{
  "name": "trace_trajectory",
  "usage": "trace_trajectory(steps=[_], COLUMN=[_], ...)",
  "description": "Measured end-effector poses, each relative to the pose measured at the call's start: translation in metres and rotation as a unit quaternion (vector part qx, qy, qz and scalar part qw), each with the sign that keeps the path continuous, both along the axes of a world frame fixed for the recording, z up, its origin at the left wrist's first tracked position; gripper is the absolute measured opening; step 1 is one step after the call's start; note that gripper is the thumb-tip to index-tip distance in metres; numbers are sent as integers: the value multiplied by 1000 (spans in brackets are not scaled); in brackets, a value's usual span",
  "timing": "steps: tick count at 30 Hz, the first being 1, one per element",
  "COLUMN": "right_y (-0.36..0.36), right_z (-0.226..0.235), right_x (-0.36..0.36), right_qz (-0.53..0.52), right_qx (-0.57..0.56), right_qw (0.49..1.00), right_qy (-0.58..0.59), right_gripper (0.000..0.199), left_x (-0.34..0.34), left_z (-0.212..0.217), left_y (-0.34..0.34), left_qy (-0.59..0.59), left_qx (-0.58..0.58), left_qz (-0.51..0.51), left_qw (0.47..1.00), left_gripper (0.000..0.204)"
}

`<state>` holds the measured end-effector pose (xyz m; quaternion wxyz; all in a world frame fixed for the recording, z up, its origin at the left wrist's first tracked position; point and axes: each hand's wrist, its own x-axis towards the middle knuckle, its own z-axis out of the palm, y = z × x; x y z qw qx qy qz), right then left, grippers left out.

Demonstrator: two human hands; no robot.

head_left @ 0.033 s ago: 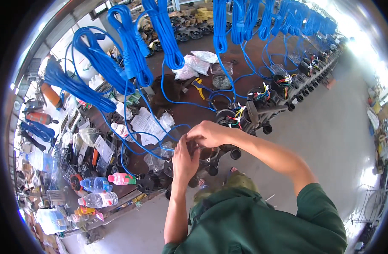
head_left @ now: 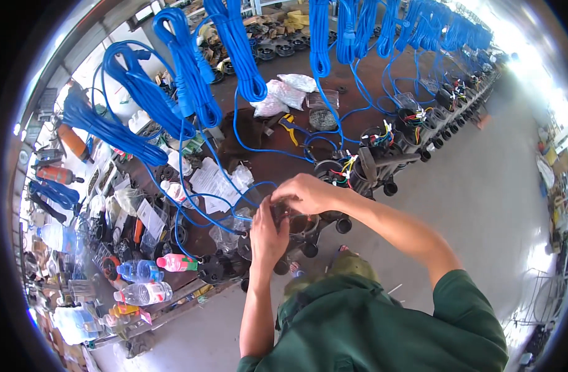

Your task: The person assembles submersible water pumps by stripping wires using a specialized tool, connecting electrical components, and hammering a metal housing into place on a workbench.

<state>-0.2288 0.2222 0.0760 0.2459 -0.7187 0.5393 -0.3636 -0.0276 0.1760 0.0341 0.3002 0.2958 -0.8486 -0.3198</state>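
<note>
Now, risks first; clock directions centre on the point where the hands meet, 12 being the top of the view.

(a) Small part lost. The dark, round, open-topped housing has its mouth exposed, and the person works near the edge of the dark reddish-brown counter. Anything slipping from the fingertips could drop into the cavity or onto the smooth grey floor. Likely cause: fingers covering the work.

(b) Snag. A thin, glossy blue cord loop runs close by at 10 o'clock. A finger or wrist catching it could tug whatever it is joined to; the joint itself is not clear.

(c) Sliding or spill. Crumpled clear plastic film at about 8:30 and a pink plastic bottle with a green-and-white label at 8 could be swept by an outward swing of the left forearm.

Position: housing at about 4 o'clock, just below the right hand and to the right of the left hand. A neighbouring black housing with red, yellow and white wires stands at 2, apart from both hands.

Hands: together, fingertips curled toward each other above a dark piece. Whether either grips it: cannot tell, contact hidden. Contact with the housing likewise unclear.
</note>
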Motion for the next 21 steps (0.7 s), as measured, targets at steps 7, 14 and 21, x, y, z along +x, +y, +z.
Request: trace_trajectory(steps=[7, 14, 21], right_y=[63, 75, 88], right_z=[-8, -79, -104], right_x=[-16, 20, 2], right_qz=[-305, -262, -316], right_qx=[-30, 85, 2], right_qw=[949, 960, 947], right_qy=[-73, -39, -64], right_gripper=[11, 29, 8], left_x=[-11, -32, -51], left_z=[-16, 18, 32], left_y=[-25, -13, -6], left_qy=[-46, -100, -123], left_qx=[26, 35, -109], left_qz=[8, 37, 36], left_qw=[999, 994, 986], left_gripper=[49, 30, 16])
